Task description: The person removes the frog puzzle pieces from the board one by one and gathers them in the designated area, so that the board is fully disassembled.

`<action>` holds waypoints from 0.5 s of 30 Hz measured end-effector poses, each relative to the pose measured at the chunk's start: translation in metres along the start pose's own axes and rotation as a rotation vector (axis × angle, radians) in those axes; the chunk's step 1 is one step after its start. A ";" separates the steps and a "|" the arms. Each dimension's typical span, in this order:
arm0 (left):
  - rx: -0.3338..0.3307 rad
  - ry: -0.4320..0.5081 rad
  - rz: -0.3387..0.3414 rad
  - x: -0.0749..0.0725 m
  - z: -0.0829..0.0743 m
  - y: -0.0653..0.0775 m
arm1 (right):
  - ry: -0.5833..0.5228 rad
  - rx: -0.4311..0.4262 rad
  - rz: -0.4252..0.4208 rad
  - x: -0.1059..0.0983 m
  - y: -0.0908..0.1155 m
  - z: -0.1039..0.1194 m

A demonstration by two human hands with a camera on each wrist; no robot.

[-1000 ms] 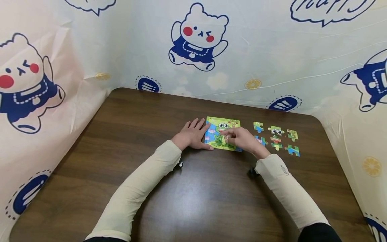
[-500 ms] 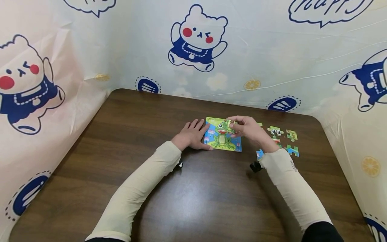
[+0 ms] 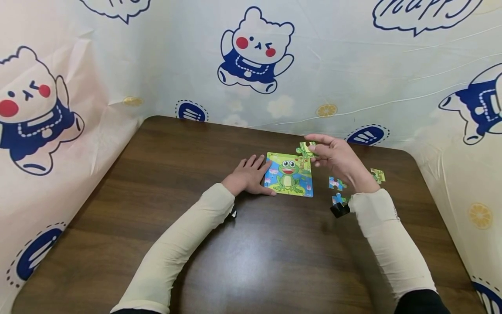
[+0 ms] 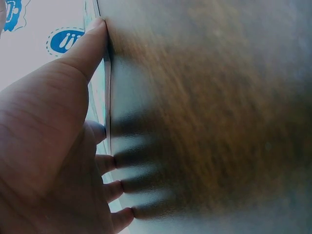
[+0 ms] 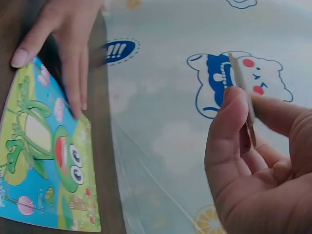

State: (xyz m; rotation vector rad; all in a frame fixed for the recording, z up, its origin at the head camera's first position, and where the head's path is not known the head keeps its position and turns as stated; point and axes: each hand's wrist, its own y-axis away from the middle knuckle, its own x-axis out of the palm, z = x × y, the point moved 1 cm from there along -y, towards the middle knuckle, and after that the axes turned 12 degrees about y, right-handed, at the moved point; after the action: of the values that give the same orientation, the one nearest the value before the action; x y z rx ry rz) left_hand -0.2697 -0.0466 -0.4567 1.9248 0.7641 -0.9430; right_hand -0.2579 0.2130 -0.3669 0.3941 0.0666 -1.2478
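Observation:
A frog picture board (image 3: pixel 288 174) lies flat on the brown table, green and blue. My left hand (image 3: pixel 249 176) rests along its left side with fingers spread, thumb at the near left corner; the right wrist view also shows this left hand (image 5: pixel 66 44) touching the board's edge. Just beyond the board's far right corner, my right hand (image 3: pixel 339 159) pinches a green jigsaw piece (image 3: pixel 305 149) between thumb and fingers, lifted off the table. In the right wrist view the piece (image 5: pixel 236 73) appears nearly edge-on. Fingers partly cover it.
Right of the board lie loose jigsaw pieces: a blue-and-pink one (image 3: pixel 336 183), a blue one (image 3: pixel 338 199) near the wrist, and a green one (image 3: pixel 378 175) farther right. My right hand and forearm hide the area between. A printed cloth (image 3: pixel 196 56) walls the table's back and sides.
My right hand has moved from over the board to its far right corner, then farther back and right, carrying the jigsaw piece. My left hand has stayed in place.

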 end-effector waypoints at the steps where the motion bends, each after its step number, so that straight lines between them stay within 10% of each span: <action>1: -0.003 0.001 0.002 0.000 0.000 0.000 | 0.007 0.007 -0.003 -0.001 0.001 0.001; 15: 0.004 -0.023 -0.015 0.001 -0.001 0.000 | -0.009 0.050 -0.048 -0.024 0.012 -0.006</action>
State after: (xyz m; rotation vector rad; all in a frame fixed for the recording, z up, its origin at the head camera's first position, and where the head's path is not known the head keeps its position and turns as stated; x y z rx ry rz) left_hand -0.2693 -0.0458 -0.4570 1.9105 0.7649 -0.9755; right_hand -0.2533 0.2396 -0.3628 0.4323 0.0372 -1.3009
